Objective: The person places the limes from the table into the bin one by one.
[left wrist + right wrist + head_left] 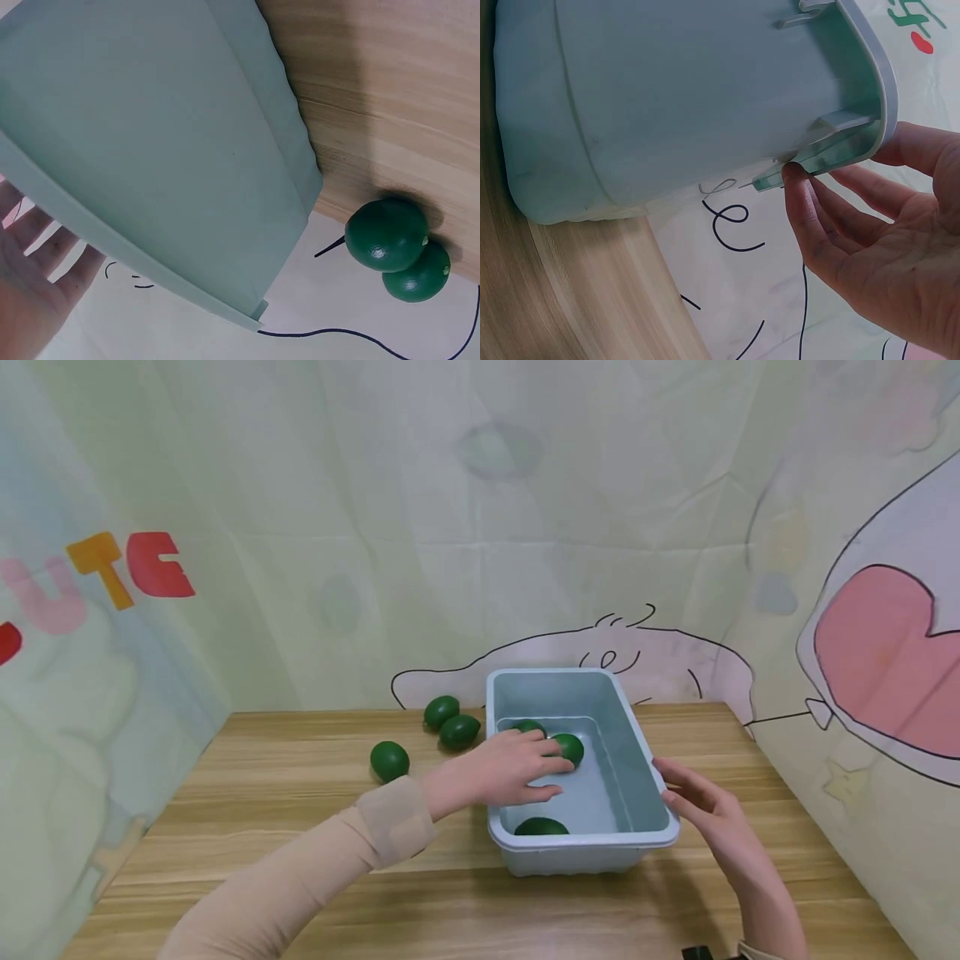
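A pale blue-green plastic bin (581,841) stands on the table, with several dark green limes in and beside it. My left hand (517,768) reaches over the bin's left wall, fingers extended and spread, fingertips right at a lime (570,749) inside. Another lime (530,726) lies partly hidden behind that hand, and a third lime (542,827) shows above the near wall. On the bin's right side, my right hand (708,810) pinches the rim; the right wrist view has its thumb and fingers (802,214) at the lip.
Left of the bin, two limes sit close together, one lime (442,712) behind another lime (460,732). A separate lime (390,762) lies nearer on the wooden table (300,793). A printed curtain (337,527) hangs along the table's back and sides.
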A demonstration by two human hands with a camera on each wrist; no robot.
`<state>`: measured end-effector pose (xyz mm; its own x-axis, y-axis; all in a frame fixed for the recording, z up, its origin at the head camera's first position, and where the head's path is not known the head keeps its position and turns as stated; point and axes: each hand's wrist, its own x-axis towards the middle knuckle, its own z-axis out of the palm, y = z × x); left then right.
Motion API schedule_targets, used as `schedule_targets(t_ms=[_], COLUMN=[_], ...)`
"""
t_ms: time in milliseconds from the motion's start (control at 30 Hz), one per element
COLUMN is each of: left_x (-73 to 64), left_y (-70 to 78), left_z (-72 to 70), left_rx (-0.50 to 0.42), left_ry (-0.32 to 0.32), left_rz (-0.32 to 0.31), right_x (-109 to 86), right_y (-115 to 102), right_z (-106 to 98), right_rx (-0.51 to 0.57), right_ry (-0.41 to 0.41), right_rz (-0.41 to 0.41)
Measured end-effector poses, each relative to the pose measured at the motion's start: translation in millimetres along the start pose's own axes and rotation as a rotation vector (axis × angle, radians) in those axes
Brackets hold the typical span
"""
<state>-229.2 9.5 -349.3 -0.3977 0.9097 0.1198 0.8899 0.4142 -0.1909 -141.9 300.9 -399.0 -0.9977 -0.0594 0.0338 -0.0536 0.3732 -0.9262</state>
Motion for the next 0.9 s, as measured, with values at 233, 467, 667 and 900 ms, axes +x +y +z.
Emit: schedule_targets(t_ms=[233, 467, 667, 900], left_x=[-15.2, -23.2, -29.4, -39.0], left_y=[-2.1, -3.5, 0.3, 3.4], left_z=[-0.5, -0.8, -1.9, -1.2], left_rx=[-0.05, -0.094, -0.081, -0.001], left_ry=[0.021, 0.085, 0.169, 0.292], left_rz=[-0.085, -0.108, -0.109, -0.111], right_x=[2.0, 1.5, 0.7, 0.1], right_y=[0.6, 0.8, 0.3, 0.4], right_z=[2.0, 1.0, 0.9, 0.2], right_rx=[0.007, 0.004, 0.0, 0.002], right_ry=[-0.002, 0.001, 0.002, -0.001], right_rz=[-0.003, 0.001, 0.008, 0.008])
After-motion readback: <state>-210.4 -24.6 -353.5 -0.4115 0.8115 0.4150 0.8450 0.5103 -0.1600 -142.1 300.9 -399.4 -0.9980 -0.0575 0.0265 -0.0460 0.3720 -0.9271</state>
